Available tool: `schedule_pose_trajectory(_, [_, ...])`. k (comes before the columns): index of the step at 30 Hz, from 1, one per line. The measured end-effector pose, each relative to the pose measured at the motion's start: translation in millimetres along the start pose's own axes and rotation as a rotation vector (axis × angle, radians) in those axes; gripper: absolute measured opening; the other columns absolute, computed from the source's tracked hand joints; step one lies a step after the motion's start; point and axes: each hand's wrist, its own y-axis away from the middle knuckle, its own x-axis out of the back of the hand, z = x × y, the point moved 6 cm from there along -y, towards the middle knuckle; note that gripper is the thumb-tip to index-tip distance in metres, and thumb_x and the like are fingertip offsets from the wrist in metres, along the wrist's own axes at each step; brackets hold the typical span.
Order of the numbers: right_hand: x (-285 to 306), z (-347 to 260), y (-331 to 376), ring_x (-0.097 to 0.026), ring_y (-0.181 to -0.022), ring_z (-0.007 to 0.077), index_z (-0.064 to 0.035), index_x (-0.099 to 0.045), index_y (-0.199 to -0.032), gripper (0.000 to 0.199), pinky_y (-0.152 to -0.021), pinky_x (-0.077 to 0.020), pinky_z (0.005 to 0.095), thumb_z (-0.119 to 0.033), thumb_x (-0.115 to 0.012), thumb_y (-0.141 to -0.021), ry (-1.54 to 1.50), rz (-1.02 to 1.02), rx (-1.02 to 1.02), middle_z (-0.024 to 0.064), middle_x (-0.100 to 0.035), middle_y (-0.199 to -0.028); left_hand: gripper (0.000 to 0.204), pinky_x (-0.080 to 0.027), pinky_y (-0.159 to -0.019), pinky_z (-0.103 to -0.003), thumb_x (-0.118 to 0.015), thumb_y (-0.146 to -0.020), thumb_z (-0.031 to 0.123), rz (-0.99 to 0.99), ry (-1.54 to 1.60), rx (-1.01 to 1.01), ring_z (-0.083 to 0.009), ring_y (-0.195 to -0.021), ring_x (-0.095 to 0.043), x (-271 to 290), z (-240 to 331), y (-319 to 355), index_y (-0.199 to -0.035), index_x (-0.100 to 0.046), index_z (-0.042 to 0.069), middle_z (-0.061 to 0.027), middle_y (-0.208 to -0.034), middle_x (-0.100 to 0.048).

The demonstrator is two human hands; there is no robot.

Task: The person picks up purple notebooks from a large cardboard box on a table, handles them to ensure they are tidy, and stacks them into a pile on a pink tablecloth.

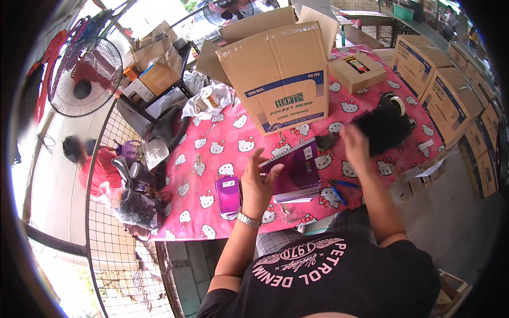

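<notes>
A stack of spiral notebooks with purple covers (298,170) lies on the table in front of me, its wire binding along the upper edge. At its left side is my left hand (259,183), fingers curved and spread apart, with the thumb over the top cover; a firm hold does not show. A smaller pile of purple notebooks (228,195) lies left of that wrist. My right hand (355,147) hovers right of the stack, near a black fuzzy heap (384,130); motion smears its fingers. Blue-handled pliers (339,192) lie below it.
An open cardboard box (283,79) stands behind the notebooks. Farther right are a smaller carton (357,72), a tape roll (398,104) and stacked cartons (448,100) beyond the pink tablecloth (204,172). At left are a fan (82,79), wire mesh and a person in red (101,172).
</notes>
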Motion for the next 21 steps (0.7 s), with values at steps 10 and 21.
schedule_pose_trajectory(10, [-13.1,60.9,143.7,-0.060,-0.104,0.0352,-0.0008,-0.058,-0.125,0.051,-0.093,-0.0474,0.0450,-0.022,-0.075,-0.081,0.272,-0.228,0.150,0.0174,-0.063,-0.111,0.019,-0.049,-0.046,-0.032,-0.064,-0.097,0.016,-0.071,0.003,0.064,-0.0230,-0.057,-0.068,-6.0,-1.8,-5.8,-0.107,-0.059,0.001,-0.0149,-0.075,-0.066])
schedule_pose_trajectory(21, [-12.6,-153.8,75.8,-0.062,-0.096,0.0288,-0.0011,-0.063,-0.122,0.050,-0.086,-0.0499,0.0401,-0.019,-0.079,-0.078,-0.026,-0.259,0.576,0.0130,-0.063,-0.107,0.012,-0.048,-0.044,-0.026,-0.059,-0.099,0.010,0.038,0.107,0.029,-0.0168,-0.056,-0.069,-5.9,-1.1,-5.4,-0.102,-0.057,0.000,-0.0080,-0.064,-0.064])
